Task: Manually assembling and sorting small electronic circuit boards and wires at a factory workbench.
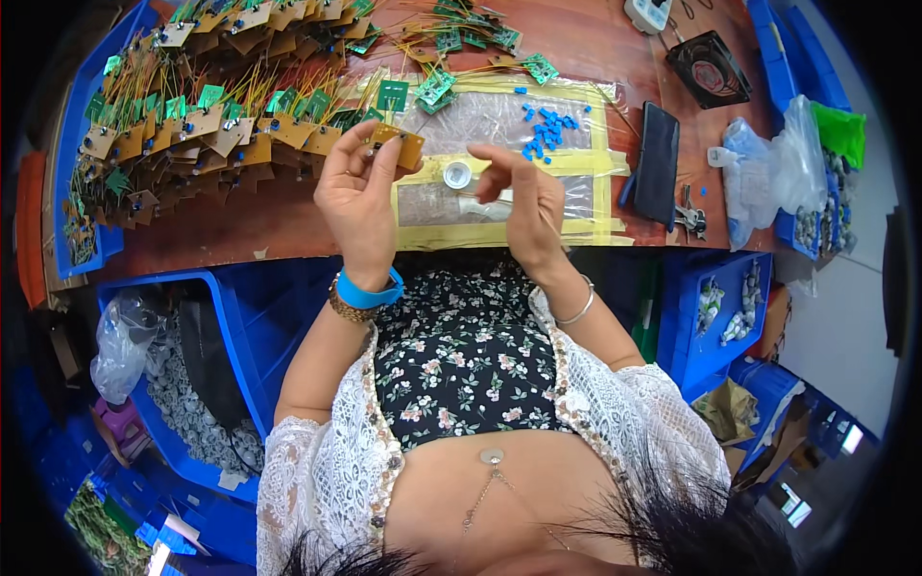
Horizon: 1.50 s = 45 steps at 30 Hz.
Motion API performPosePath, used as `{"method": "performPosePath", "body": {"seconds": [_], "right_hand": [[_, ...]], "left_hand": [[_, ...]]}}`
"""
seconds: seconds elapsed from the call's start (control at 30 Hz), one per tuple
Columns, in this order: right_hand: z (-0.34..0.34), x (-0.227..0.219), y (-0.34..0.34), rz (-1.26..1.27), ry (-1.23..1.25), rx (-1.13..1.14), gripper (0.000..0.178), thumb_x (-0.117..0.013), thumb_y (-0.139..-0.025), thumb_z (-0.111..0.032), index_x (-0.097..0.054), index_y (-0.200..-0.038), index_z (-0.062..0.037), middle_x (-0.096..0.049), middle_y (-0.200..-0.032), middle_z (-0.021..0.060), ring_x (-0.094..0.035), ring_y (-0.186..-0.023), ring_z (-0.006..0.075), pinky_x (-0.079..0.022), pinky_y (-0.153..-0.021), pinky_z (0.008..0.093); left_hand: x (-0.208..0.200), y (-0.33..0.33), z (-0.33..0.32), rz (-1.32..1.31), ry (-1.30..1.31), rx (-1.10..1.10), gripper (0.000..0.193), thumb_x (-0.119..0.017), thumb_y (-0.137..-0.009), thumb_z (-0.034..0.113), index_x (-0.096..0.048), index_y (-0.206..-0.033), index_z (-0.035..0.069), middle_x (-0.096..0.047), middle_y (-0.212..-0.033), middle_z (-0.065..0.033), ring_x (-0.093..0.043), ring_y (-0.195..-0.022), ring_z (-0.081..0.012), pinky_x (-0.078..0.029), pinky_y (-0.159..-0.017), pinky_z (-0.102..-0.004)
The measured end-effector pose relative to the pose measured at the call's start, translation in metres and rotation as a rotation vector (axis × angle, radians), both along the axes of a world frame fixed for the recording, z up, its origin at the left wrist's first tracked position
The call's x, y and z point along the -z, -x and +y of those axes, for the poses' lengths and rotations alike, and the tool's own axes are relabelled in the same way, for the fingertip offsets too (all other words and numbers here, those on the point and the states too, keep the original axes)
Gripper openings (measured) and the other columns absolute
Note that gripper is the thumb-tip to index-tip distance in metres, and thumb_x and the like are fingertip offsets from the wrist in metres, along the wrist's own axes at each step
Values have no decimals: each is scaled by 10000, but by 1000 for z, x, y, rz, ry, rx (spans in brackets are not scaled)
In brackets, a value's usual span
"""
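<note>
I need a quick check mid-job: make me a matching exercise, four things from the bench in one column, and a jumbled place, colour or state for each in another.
Things
1. Brown board
2. Phone
3. Blue pieces
4. Fan

Places and looks
A. Loosely scattered, just beyond the right hand
B. Black square frame with a reddish middle
C. Held in the fingers of the left hand
D. Dark and oblong, beside the right edge of the yellow-taped mat

Right pairs
1-C, 2-D, 3-A, 4-B
</note>
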State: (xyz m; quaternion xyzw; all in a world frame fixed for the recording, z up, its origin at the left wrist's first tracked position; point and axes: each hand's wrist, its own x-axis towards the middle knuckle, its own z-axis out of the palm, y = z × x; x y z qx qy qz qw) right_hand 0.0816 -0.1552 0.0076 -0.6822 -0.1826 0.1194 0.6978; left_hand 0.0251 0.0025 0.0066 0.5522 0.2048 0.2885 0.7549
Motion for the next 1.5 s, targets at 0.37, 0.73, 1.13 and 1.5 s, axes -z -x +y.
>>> {"method": "performPosePath", "body": {"seconds": [0.37,0.73,1.13,1.5], "right_hand": [[-12,19,-7,-135,152,-128,460,-367,-1037,-309,-658,-916,26,-634,-779,61,-548,-672,85,-438,-590,211],[-12,7,-3,-131,86,-113,490,-346,-1041,-321,-644,-886,35,-636,-777,80,-559,-639,109,-431,-576,221],[0,4,3,-112,-91,-137,500,-355,-1035,-365,-634,-926,35,-637,-820,82,-559,-658,109,-412,-561,213],[-10,-13,-5,-535,131,-164,244,-505,-984,-172,-660,-957,14,-657,-849,119,-607,-705,153,-478,-613,250]], "left_hand": [[-2,9,3,77,-127,8,235,-601,-922,49,-631,-1121,-72,-676,-901,-93,-649,-700,-126,-567,-572,-261],[8,17,3,131,-67,223,401,-562,-901,-45,-493,-1294,-81,-650,-953,-121,-656,-815,-152,-565,-755,-276],[-9,20,-12,151,183,407,417,-561,-901,-47,-465,-1304,-94,-651,-1027,-171,-665,-878,-192,-573,-804,-302],[-7,20,-11,137,195,377,421,-568,-897,-48,-469,-1304,-89,-639,-998,-133,-661,-860,-183,-575,-798,-304]]}}
